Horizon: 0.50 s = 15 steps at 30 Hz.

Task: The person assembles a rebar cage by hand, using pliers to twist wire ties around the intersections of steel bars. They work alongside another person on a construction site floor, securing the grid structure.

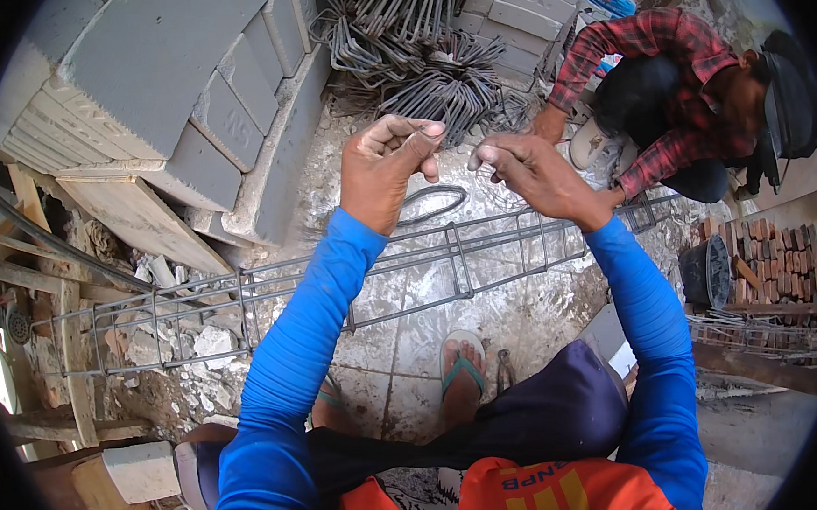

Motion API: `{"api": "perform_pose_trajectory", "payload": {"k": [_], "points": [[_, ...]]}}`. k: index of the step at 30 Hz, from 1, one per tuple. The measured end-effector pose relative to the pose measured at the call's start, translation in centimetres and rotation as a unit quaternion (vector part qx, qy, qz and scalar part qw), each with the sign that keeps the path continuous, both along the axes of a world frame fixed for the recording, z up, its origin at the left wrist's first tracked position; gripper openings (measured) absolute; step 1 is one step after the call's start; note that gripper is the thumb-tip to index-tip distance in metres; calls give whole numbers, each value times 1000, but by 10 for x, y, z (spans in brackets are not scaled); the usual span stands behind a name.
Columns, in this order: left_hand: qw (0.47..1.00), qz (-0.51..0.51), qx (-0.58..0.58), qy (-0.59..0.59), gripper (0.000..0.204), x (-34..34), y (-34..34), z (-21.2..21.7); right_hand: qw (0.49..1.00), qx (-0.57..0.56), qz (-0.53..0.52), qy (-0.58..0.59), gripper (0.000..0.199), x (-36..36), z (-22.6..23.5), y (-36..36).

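Note:
Both of my hands are raised above a long steel rebar cage (460, 261) that lies across the floor in front of me. My left hand (386, 167) is closed, thumb against the curled fingers; whatever it pinches is too small to make out. My right hand (539, 177) faces it a short way off, its thumb and fingers bent together, and anything between them is hidden. Below and between the hands a loop of thin dark wire (433, 194) rests beyond the cage. Pincers (505, 372) lie on the tiles beside my right sandal (463, 375).
A person in a red checked shirt (667, 52) crouches at the right, hands near the cage's end. Grey blocks (172, 64) are stacked at the left, with bent steel stirrups (425, 67) piled at the back. A black bucket (706, 272) stands by stacked bricks (779, 265).

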<state>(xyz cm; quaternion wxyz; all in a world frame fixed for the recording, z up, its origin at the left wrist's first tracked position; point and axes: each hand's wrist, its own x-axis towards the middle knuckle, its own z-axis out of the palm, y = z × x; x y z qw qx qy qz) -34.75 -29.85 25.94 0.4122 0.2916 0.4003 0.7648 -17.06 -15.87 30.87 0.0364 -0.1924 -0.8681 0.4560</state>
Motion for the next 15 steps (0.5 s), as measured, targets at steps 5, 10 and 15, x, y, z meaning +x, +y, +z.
{"api": "perform_pose_trajectory", "payload": {"k": [5, 10, 15], "points": [[991, 101, -6, 88, 12, 16, 9, -10, 992, 59, 107, 5, 42, -6, -25, -43], [987, 129, 21, 93, 15, 4, 2, -17, 994, -70, -21, 85, 47, -1, 28, -50], [996, 19, 33, 86, 18, 1, 0, 0, 978, 57, -120, 163, 49, -8, 13, -7]]}}
